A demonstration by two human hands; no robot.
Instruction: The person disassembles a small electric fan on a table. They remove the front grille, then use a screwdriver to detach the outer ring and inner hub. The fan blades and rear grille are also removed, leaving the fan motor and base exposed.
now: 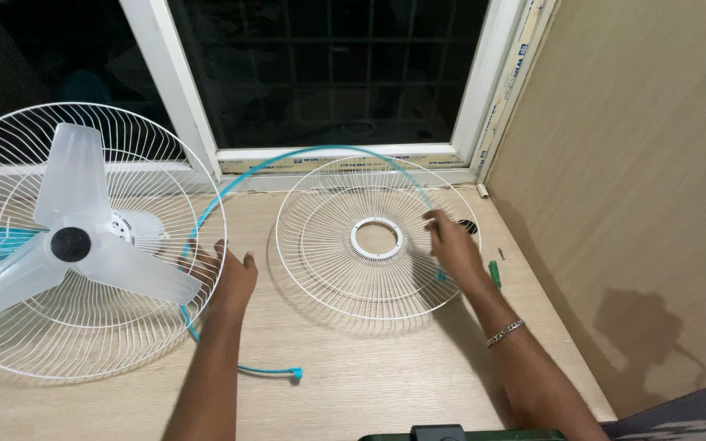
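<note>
Two hands: both on the wooden counter (386,367).
Left hand (226,278): fingers released, resting against the teal rim band (320,150) beside the fan (75,241).
Right hand (451,245): fingers grasping the teal band at the edge of the loose front grille (369,237).
Screwdriver (495,273): green, just beside the right wrist.

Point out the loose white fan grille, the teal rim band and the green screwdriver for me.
loose white fan grille (328,269): head view, on its wire spokes left of the centre ring.
teal rim band (320,150): head view, top of its arc by the window sill.
green screwdriver (495,273): head view, on its handle beside the right wrist.
</note>
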